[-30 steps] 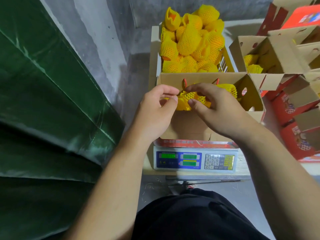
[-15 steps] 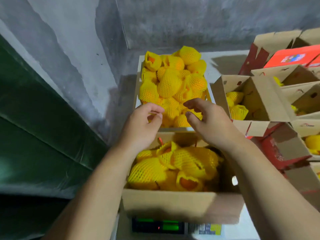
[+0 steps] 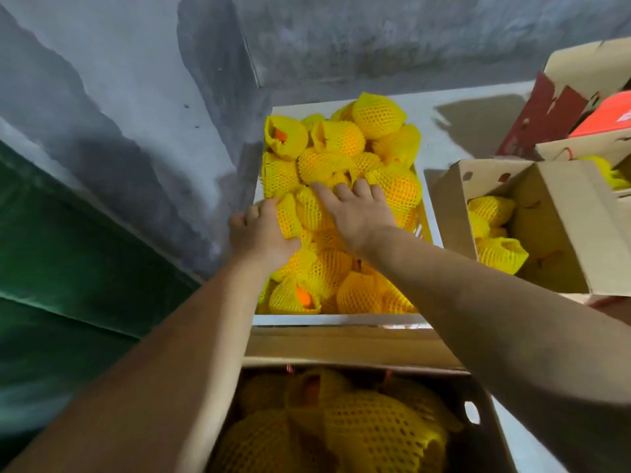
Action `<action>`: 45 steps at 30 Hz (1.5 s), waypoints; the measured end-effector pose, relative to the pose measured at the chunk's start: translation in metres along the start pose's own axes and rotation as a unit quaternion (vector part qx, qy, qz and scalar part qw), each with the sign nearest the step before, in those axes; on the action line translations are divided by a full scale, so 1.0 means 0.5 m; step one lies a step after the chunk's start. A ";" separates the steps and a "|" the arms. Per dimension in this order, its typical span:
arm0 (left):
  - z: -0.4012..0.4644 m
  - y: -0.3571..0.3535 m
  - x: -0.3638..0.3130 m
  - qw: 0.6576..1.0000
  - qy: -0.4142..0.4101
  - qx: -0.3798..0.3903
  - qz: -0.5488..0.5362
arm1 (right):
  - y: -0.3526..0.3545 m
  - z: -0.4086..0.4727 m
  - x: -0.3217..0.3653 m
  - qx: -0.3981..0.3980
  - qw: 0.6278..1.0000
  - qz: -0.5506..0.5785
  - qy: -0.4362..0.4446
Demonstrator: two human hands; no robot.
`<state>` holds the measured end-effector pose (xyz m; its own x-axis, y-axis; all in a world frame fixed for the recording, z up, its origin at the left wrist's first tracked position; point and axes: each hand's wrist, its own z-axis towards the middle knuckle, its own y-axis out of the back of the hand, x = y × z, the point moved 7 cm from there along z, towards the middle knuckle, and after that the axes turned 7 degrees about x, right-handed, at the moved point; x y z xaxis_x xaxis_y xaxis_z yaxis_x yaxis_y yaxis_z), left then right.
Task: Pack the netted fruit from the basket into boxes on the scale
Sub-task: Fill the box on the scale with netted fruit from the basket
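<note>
A white basket [image 3: 341,319] holds a heap of orange fruit in yellow foam nets [image 3: 375,114]. My left hand [image 3: 259,233] is at the heap's left side, its fingers curled round one netted fruit [image 3: 288,216]. Fingers spread, my right hand [image 3: 355,209] lies on top of the fruit in the middle of the heap. Below the basket, an open cardboard box [image 3: 341,349] at the bottom of the view holds several netted fruit [image 3: 375,428]. My arms reach over that box. The scale is hidden under it.
At the right, another open cardboard box [image 3: 553,213] holds a few netted fruit. Behind it stand more boxes, one with a red lid [image 3: 604,117]. A grey concrete wall closes the far side. A green tarpaulin [image 3: 68,268] hangs on the left.
Both hands have moved from above the box on the scale forward into the basket heap. The view has tilted forward, and the scale's display has dropped out of sight.
</note>
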<state>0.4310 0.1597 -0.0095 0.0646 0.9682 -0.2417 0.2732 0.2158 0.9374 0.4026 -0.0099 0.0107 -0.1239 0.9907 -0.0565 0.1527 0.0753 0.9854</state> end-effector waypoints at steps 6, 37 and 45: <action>-0.004 0.016 -0.004 0.999 0.004 -0.019 -0.043 | 0.010 -0.001 0.051 -0.087 0.994 0.011 0.072; -0.659 0.099 0.081 0.845 -0.320 0.114 -0.413 | 0.145 -0.658 0.312 -0.087 0.536 0.840 0.009; -0.727 0.131 0.145 0.765 -0.322 0.033 -0.556 | 0.146 -0.700 0.386 -0.030 0.510 0.860 -0.002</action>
<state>0.1049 0.2898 0.1253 0.2111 -0.0781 -0.9743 0.5501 0.8334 0.0524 0.0468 0.1472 0.1279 0.1445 -0.4129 0.8992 0.0019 -0.9087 -0.4175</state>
